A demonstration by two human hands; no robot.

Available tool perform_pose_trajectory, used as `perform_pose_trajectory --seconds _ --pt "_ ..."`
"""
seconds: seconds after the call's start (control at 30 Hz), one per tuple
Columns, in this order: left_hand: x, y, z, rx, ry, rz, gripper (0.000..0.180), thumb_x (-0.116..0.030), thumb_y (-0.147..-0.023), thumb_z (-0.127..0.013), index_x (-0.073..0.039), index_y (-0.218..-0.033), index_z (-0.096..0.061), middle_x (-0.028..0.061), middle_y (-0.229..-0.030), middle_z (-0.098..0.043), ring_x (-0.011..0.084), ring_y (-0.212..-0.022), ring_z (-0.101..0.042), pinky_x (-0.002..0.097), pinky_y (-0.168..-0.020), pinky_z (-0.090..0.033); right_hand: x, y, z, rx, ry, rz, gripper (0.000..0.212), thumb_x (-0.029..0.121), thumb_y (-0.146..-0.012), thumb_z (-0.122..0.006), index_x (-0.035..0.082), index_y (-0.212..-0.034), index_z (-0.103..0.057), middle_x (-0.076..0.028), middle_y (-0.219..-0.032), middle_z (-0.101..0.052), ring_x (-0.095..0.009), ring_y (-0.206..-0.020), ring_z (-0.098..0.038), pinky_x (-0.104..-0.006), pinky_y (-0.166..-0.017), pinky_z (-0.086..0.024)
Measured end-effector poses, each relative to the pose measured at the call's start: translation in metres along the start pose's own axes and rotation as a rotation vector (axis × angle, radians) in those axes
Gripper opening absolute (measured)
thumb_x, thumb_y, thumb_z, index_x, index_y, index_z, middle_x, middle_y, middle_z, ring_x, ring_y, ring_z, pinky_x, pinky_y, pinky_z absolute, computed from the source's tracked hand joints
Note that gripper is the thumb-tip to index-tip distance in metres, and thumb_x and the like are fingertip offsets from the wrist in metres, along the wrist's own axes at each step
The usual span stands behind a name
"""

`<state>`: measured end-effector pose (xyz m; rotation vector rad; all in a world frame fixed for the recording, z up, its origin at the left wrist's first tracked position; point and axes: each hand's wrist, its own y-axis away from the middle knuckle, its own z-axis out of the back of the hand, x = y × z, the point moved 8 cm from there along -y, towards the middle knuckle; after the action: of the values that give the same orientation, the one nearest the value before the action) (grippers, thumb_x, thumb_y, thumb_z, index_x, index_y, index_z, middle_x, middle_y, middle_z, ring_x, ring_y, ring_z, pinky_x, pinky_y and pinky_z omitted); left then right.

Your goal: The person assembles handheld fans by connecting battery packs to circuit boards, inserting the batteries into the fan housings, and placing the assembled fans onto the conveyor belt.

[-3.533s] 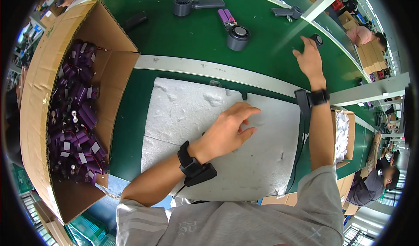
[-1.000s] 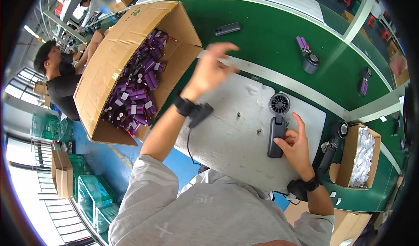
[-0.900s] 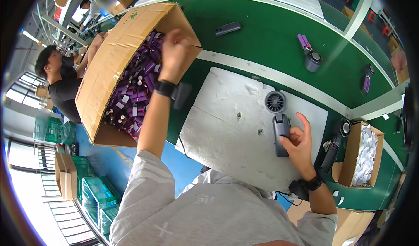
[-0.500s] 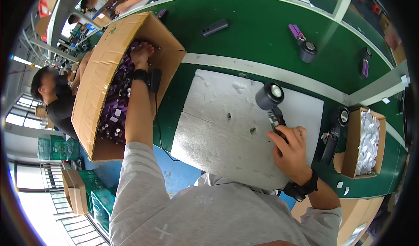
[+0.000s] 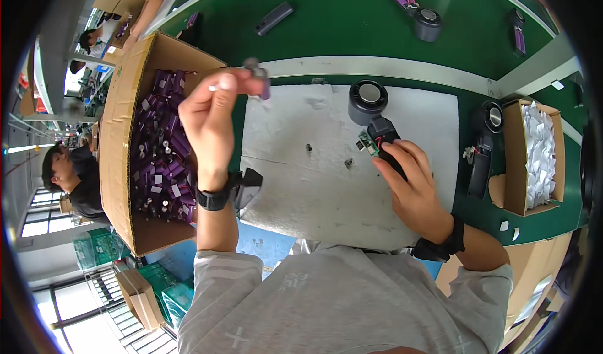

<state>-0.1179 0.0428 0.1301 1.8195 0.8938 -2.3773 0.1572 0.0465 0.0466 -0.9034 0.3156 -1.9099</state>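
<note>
My left hand (image 5: 210,118) is closed, thumb against fingers, on a small purple battery pack (image 5: 264,89) smeared by motion. It is raised between the open carton (image 5: 116,147) and the white foam sheet (image 5: 292,200). Many similar purple battery packs (image 5: 164,144), with wires and white labels, fill that carton. Above the foam's right half, my right hand (image 5: 418,194) grips the black handle of a round-headed handheld device (image 5: 367,106). Its silver-centred head points away from me. A green circuit board (image 5: 367,143) with red wires sticks out beside the handle; my fingers hide part of it.
Another dark device (image 5: 480,166) lies right of the foam, beside a small carton (image 5: 514,156) of white slips. Across a pale rail, the green bench carries a grey handle shell (image 5: 274,19) and devices with purple packs (image 5: 426,22). Co-workers (image 5: 78,178) are at the left.
My left hand has come out of the carton, carrying a purple battery pack toward the foam. The device in my right hand has turned, bringing its green board into view.
</note>
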Motion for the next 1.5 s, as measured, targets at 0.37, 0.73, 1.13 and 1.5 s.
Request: perform_pose_trajectory --seconds 0.37,0.73,1.13,1.5 --pt "-0.037 0.056 -0.156 0.747 0.337 -0.032 0.015 -0.011 -0.091 -0.064 0.002 -0.097 -0.068 0.0136 -0.089 -0.069 0.0259 -0.085 -0.065 0.0346 -0.074 -0.052 -0.022 0.001 0.023 -0.283 -0.566 -0.307 0.038 -0.002 -0.078 -0.068 0.002 -0.112 -0.050 -0.014 -0.107 -0.059 -0.023 -0.096 -0.058 -0.0304 -0.082 -0.048" --pt "0.037 0.077 -0.124 0.520 -0.488 0.092 0.048 -0.002 -0.066 -0.081 -0.006 -0.109 -0.059 0.0132 -0.103 -0.058 0.0324 -0.086 -0.063 0.0394 -0.075 -0.053 -0.066 0.010 0.006 -0.158 -0.635 -0.549 0.021 -0.008 -0.082 -0.063 0.003 -0.091 -0.048 -0.008 -0.093 -0.055 -0.013 -0.076 -0.051 -0.0275 -0.067 -0.043" --pt "0.067 0.065 -0.162 0.707 0.013 0.112 0.048 0.000 -0.064 -0.082 -0.007 -0.106 -0.061 0.0089 -0.096 -0.060 0.0271 -0.086 -0.064 0.0345 -0.074 -0.054 -0.035 -0.021 -0.006 -0.030 -0.230 -0.151 0.027 -0.011 -0.069 -0.073 0.003 -0.080 -0.053 -0.012 -0.094 -0.067 -0.029 -0.079 -0.057 -0.0338 -0.066 -0.048" --pt "0.090 0.072 -0.153 0.754 0.213 0.420 0.032 0.009 -0.072 -0.076 -0.002 -0.099 -0.065 0.0062 -0.094 -0.064 0.0144 -0.080 -0.063 0.0269 -0.071 -0.054 -0.035 -0.021 -0.007 -0.005 -0.156 -0.175 0.032 -0.012 -0.064 -0.076 0.004 -0.083 -0.055 -0.012 -0.090 -0.066 -0.028 -0.076 -0.058 -0.0339 -0.065 -0.048"
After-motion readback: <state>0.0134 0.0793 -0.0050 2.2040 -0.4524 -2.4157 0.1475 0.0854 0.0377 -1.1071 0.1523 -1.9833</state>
